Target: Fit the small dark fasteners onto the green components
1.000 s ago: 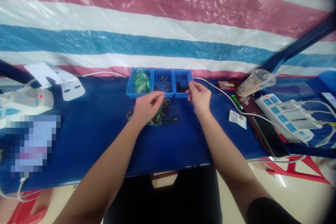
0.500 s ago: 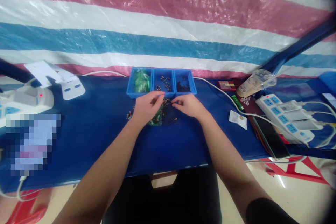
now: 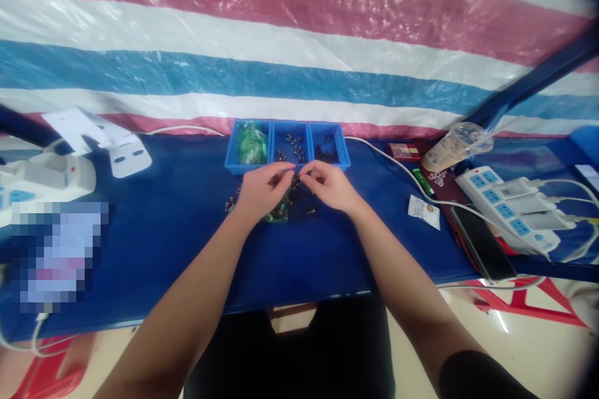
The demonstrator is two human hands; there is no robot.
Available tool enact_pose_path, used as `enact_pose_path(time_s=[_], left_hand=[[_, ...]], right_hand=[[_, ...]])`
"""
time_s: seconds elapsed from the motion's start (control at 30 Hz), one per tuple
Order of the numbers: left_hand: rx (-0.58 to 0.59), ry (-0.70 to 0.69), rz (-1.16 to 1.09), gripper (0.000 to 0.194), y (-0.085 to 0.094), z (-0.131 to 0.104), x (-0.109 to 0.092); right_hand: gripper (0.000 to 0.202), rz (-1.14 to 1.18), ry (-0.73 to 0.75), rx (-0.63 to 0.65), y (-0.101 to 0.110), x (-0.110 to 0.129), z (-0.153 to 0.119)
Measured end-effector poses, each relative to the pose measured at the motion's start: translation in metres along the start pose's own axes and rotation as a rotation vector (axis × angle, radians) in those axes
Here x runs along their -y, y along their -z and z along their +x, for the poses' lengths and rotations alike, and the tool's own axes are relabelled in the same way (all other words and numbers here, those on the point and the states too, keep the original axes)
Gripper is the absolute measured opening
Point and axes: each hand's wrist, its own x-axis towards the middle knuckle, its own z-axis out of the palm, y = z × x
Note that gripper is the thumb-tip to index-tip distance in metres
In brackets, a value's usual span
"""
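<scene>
My left hand and my right hand meet fingertip to fingertip over a pile of small brassy and dark metal parts. Each is closed in a pinch; whatever sits between the fingers is too small to make out. A piece of green plastic lies among the loose parts below. Just beyond my hands stands a blue three-compartment tray. Its left compartment holds a green plastic bag, its middle one small metal screw-like pieces, its right one small black pieces.
White power strips with cables lie to the right, near a tilted plastic cup, a dark phone and a white packet. At left are a white stand and a blurred-out phone. A striped sheet hangs behind.
My right hand has moved left, so its fingertips now come up against those of my left hand. The left hand has stayed almost still.
</scene>
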Motion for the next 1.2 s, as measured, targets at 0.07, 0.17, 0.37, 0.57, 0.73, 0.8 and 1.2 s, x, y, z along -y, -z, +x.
enact_pose_path(time_s=[0.07,0.17,0.37,0.57,0.73,0.8,1.2], left_hand=[[0.026,-0.013,-0.017,0.024,0.001,0.000,0.000],[0.053,-0.027,-0.049,0.024,0.001,0.000,-0.001],[0.006,-0.007,0.022,0.020,0.003,0.002,0.001],[-0.034,0.018,0.051,0.022,0.003,0.002,-0.001],[-0.015,0.009,0.052,0.022,0.002,0.001,-0.002],[-0.018,0.013,0.050,0.022,0.002,0.001,-0.002],[-0.008,0.027,0.046,0.025,0.002,0.001,-0.002]], right_hand=[[0.017,0.279,-0.033,-0.050,-0.004,0.004,0.002],[0.026,0.525,-0.065,-0.054,-0.011,0.005,0.004],[0.018,0.266,-0.069,-0.084,-0.008,0.001,0.002],[0.009,-0.220,-0.070,0.092,0.011,-0.006,-0.001],[0.017,-0.258,-0.047,0.159,0.007,-0.008,-0.002],[0.017,-0.278,-0.048,0.175,0.006,-0.007,-0.002],[0.012,-0.341,0.036,0.172,0.011,-0.003,-0.004]])
